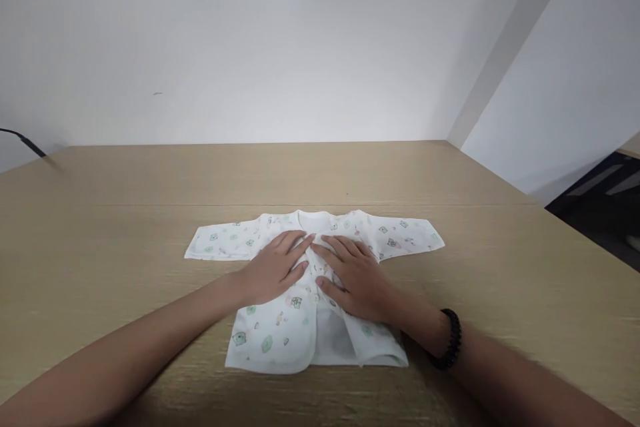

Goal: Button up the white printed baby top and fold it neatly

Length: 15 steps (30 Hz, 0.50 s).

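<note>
A small white baby shirt (pixel 274 333) printed with green and brown figures lies spread on the table, its collar pointing away from me and both sleeves stretched out sideways. My left hand (pixel 274 267) rests flat on the upper left front, fingers spread. On the right front lies my right hand (pixel 355 277), also with fingers apart, a black bracelet on its wrist. The fingertips of both hands come close at the middle, below the collar. Lower down, the two front panels part and show the plain white inside of the back.
The shirt lies on a wood-grain table (pixel 125 180). A white partition wall (pixel 250 67) stands along its far edge, with another at the right. A black cable (pixel 33 145) reaches the far left. Dark objects (pixel 600 200) are beyond the right edge.
</note>
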Motion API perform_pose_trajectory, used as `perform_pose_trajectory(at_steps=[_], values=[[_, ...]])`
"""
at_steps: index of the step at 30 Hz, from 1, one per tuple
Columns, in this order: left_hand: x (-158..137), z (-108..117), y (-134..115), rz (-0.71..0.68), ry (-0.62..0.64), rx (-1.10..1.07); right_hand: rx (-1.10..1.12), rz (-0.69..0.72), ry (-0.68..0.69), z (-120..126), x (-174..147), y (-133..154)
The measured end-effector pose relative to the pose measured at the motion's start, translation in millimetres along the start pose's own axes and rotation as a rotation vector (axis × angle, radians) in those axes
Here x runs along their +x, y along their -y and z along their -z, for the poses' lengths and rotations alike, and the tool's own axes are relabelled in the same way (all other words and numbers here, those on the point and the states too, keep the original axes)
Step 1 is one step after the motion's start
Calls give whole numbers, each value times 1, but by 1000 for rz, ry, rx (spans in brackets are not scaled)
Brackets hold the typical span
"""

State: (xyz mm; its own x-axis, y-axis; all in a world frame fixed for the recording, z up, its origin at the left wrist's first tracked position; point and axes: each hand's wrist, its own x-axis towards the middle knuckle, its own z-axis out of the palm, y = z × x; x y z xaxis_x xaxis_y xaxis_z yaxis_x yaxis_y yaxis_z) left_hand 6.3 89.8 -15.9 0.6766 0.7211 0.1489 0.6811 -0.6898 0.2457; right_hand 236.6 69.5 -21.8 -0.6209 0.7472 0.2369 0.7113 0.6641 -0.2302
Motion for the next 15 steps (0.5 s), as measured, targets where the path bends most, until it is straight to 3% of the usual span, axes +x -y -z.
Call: perform_pose_trajectory(at_steps=[4, 8, 11, 15], values=[[-3, 0, -3, 77, 126, 57, -32, 14, 98, 2, -2, -7], [-2, -3, -7, 182, 162, 79, -48, -33, 39, 5, 2, 4], [0, -4, -9, 179, 108, 95, -95, -66, -30, 7, 4, 23], [1, -1, -14, 123, -66, 87, -154, -37, -30, 5, 3, 35]])
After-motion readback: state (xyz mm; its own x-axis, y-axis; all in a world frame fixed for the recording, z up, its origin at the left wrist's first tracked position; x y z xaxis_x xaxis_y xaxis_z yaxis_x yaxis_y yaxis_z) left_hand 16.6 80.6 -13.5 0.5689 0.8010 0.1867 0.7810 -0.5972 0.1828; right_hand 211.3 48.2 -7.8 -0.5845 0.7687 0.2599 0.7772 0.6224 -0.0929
